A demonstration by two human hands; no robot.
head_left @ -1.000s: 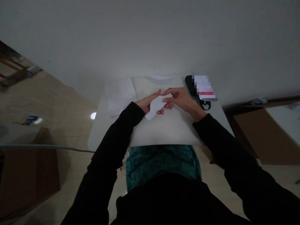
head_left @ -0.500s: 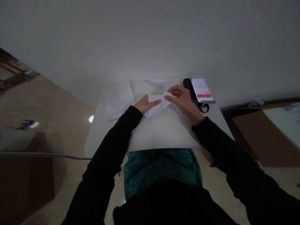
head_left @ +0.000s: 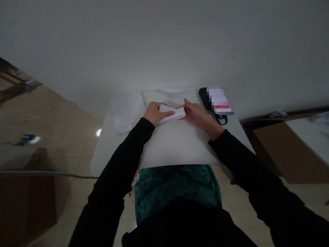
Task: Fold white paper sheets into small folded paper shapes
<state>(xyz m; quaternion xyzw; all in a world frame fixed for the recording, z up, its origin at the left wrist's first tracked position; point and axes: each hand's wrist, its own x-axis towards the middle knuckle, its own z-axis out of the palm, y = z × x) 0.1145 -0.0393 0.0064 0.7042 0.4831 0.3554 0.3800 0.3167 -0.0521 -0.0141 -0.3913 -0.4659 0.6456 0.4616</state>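
Note:
A folded piece of white paper (head_left: 169, 116) is held above the table between my two hands. My left hand (head_left: 154, 113) pinches its left part, the thumb lying along the near face and the fingers behind. At the right end of the paper is my right hand (head_left: 197, 116), its fingers around that edge and one digit raised. Part of its grip is hidden. Left of my left hand, a creased white sheet (head_left: 127, 111) lies flat on the white table (head_left: 177, 151). Another white paper (head_left: 172, 92) lies at the back edge.
A black case with a strap (head_left: 204, 97) and a partly blurred phone-like screen (head_left: 218, 99) lie at the table's back right. Behind the table stands a grey wall (head_left: 164, 44). Cardboard boxes (head_left: 293, 151) stand to the right, and a cable (head_left: 64, 174) runs in from the left.
The folded paper has been turned and now looks narrower. My right hand has shifted from the paper's top corner to its right end, and its fingers have opened somewhat.

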